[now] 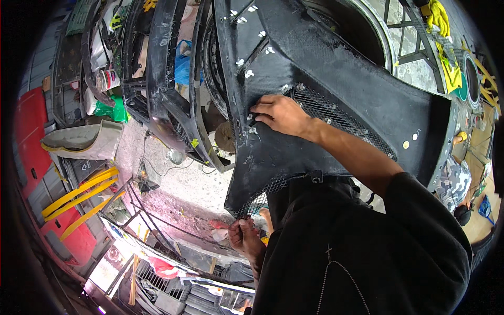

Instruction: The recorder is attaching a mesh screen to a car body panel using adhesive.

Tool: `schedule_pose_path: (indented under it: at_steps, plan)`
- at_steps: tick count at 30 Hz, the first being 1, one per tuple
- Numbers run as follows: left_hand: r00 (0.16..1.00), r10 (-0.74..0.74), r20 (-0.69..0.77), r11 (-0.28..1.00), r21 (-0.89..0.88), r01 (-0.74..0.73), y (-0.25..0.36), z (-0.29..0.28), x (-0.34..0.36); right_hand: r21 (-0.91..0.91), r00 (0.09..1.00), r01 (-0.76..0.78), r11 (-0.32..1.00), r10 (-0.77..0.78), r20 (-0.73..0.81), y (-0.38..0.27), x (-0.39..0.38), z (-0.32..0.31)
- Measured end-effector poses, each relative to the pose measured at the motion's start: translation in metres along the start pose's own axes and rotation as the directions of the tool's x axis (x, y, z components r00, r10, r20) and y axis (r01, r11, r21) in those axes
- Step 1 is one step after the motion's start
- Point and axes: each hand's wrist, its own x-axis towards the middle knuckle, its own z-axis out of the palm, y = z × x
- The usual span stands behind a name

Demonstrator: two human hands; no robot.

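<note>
A large black car body panel (362, 89), which looks like a bumper, lies before me with its textured side up. Dark mesh (336, 113) fills an opening in it, and small white lumps (262, 34) dot its surface. My right hand (283, 114) rests on the panel left of the mesh. Its thumb and fingers are bent toward each other beside a white lump; what is between them is too small to tell. Below the panel's lower left corner, my left hand (244, 239) is closed with the thumb up against the edge. Whatever its fingers hold is hidden.
Several dark bumpers (160, 79) stand at the left, near a pale curved panel (84, 140) and yellow strips (81, 194). Tyres (362, 26) sit beneath my panel. A metal frame (415, 39) with yellow gloves (438, 18) stands far right. Another person's camouflage clothing (454, 178) shows at right.
</note>
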Motion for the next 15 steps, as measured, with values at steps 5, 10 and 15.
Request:
schedule_pose_path:
  at_steps: [5,10,15]
  plan:
    - [0.998,0.053,-0.018,0.994,-0.095,-0.054,-0.023,-0.011,0.004,0.149,0.99,0.014,0.989,0.007,-0.14,-0.004,0.002,0.016]
    - [0.998,0.02,0.056,0.999,-0.037,-0.018,-0.028,-0.014,0.002,0.105,0.994,-0.032,0.994,0.043,-0.102,-0.009,0.005,0.023]
    - [0.998,0.02,0.059,0.999,-0.044,-0.017,-0.019,-0.001,0.001,0.014,0.995,0.009,1.0,-0.008,-0.104,-0.011,0.0,0.023]
